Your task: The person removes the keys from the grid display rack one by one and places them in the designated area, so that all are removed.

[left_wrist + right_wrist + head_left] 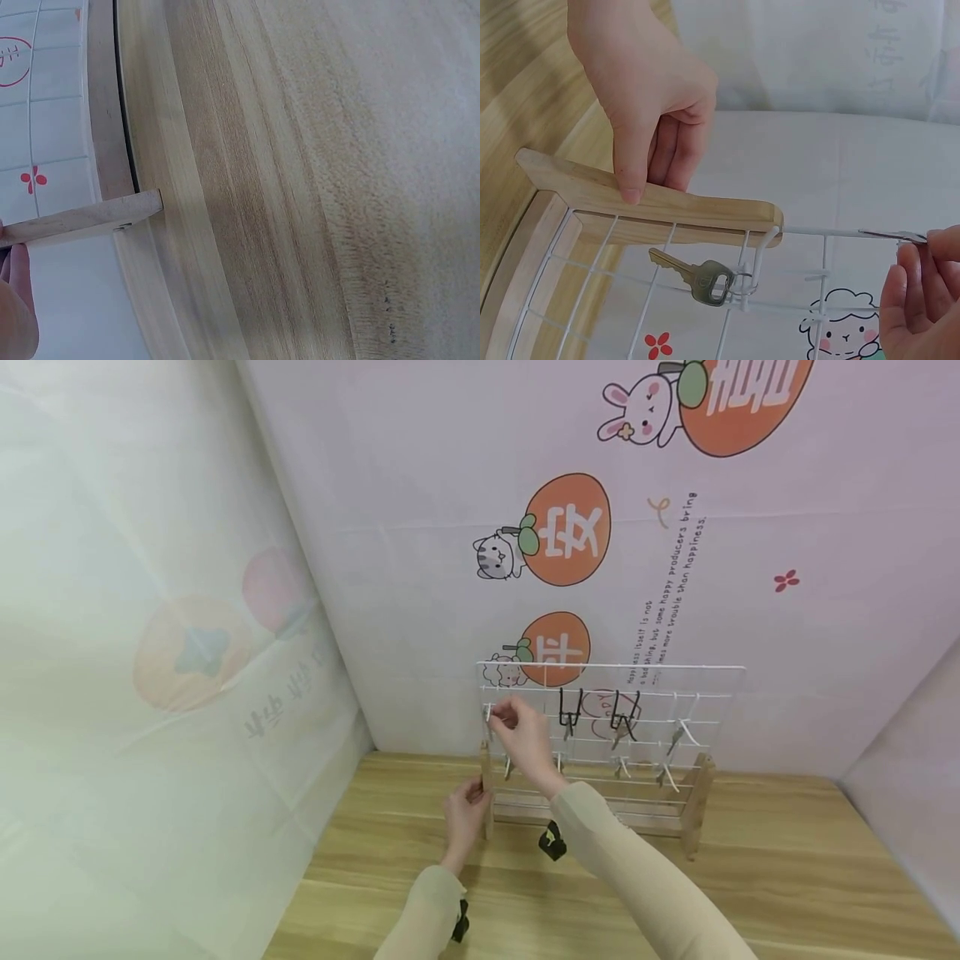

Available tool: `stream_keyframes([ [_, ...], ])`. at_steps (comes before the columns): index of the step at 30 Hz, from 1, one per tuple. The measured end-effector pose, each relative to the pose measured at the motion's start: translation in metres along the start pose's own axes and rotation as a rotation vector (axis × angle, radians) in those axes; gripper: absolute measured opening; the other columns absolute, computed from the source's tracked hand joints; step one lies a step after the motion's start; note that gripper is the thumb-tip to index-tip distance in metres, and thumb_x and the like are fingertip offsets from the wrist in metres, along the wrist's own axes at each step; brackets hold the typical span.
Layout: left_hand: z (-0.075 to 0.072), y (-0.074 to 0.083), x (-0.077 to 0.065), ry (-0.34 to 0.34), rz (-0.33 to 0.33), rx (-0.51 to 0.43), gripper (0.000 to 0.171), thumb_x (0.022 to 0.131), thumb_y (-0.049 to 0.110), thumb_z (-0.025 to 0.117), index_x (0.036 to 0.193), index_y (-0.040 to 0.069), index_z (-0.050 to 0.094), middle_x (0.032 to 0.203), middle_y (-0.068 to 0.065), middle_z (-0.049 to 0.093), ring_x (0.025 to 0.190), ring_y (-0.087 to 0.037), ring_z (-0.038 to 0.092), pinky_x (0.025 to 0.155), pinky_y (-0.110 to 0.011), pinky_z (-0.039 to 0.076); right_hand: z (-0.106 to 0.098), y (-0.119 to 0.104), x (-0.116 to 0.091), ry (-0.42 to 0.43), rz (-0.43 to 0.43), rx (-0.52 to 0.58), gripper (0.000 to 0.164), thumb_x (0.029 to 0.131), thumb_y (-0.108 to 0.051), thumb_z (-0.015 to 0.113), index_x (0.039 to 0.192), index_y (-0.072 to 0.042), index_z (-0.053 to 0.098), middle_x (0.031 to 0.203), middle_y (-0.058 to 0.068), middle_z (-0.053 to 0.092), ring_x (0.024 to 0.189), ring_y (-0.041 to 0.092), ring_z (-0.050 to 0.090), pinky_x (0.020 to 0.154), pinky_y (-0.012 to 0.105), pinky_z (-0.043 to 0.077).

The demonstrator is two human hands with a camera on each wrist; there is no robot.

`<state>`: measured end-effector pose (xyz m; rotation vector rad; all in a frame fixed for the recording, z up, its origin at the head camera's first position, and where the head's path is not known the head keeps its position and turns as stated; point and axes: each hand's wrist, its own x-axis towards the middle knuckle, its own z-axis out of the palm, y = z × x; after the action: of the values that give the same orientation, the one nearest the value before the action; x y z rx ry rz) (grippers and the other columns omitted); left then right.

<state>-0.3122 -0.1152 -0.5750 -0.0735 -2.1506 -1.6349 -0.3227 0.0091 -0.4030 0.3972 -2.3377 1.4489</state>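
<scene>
My left hand [465, 814] pinches the left wooden upright [487, 789] of a white wire grid rack [611, 666]. In the right wrist view the thumb of the left hand [649, 97] lies on the near face of that wooden post [667, 202], other fingers behind. Higher up, at the grid's left edge, my right hand [522, 739] pinches a thin metal key [892, 235], seen almost edge-on. Below it, another key [711, 283] hangs by its ring from a white hook [759, 255].
Black hooks [570, 706] and white hooks [686, 731] with keys stick out from the grid. The right wooden upright [697, 810] stands on the wooden table [795, 860]. A printed cloth [420, 568] hangs behind, another cloth [150, 735] at the left.
</scene>
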Motion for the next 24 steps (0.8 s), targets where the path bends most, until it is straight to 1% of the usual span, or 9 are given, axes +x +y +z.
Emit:
stream_keyframes([
  [8,-0.001,0.000,0.000,-0.001,0.016,0.001,0.021,0.085,-0.006,0.071,0.105,-0.010,0.069,0.103,-0.031,0.071,0.094,-0.040,0.073,0.079,-0.030,0.066,-0.005,-0.003,-0.002,-0.004,-0.021,-0.024,0.006,0.093,-0.011,0.068,0.097,-0.007,0.071,0.091,0.008,0.075,0.081,0.019,0.070,0.073,0.030,0.063],
  [11,-0.001,0.000,0.000,0.000,0.031,0.005,0.020,0.084,-0.007,0.071,0.104,-0.010,0.069,0.102,-0.030,0.072,0.092,-0.040,0.074,0.077,-0.030,0.066,-0.007,-0.004,-0.004,-0.016,-0.039,-0.010,0.005,0.092,-0.010,0.069,0.096,-0.007,0.071,0.090,0.009,0.075,0.080,0.019,0.070,0.073,0.028,0.063],
  [16,-0.003,0.002,0.000,-0.008,0.019,0.000,0.021,0.084,-0.006,0.072,0.105,-0.010,0.069,0.102,-0.029,0.072,0.093,-0.039,0.074,0.079,-0.031,0.066,-0.012,-0.006,-0.008,-0.041,-0.050,0.027,0.004,0.092,-0.010,0.069,0.094,-0.007,0.071,0.090,0.008,0.076,0.080,0.018,0.071,0.074,0.027,0.064],
  [20,-0.003,0.002,0.001,-0.019,0.013,-0.008,0.022,0.084,-0.005,0.072,0.106,-0.011,0.068,0.104,-0.030,0.072,0.094,-0.040,0.074,0.080,-0.031,0.065,-0.015,-0.006,-0.010,-0.057,-0.041,0.048,0.005,0.093,-0.011,0.069,0.095,-0.008,0.072,0.091,0.008,0.076,0.081,0.019,0.071,0.076,0.029,0.064],
  [24,-0.002,0.001,0.001,-0.018,0.020,-0.008,0.023,0.084,-0.006,0.072,0.106,-0.012,0.068,0.103,-0.031,0.072,0.093,-0.040,0.074,0.079,-0.032,0.066,-0.019,-0.007,-0.012,-0.071,-0.030,0.060,0.006,0.093,-0.013,0.069,0.096,-0.009,0.072,0.092,0.008,0.076,0.083,0.019,0.071,0.078,0.030,0.064],
])
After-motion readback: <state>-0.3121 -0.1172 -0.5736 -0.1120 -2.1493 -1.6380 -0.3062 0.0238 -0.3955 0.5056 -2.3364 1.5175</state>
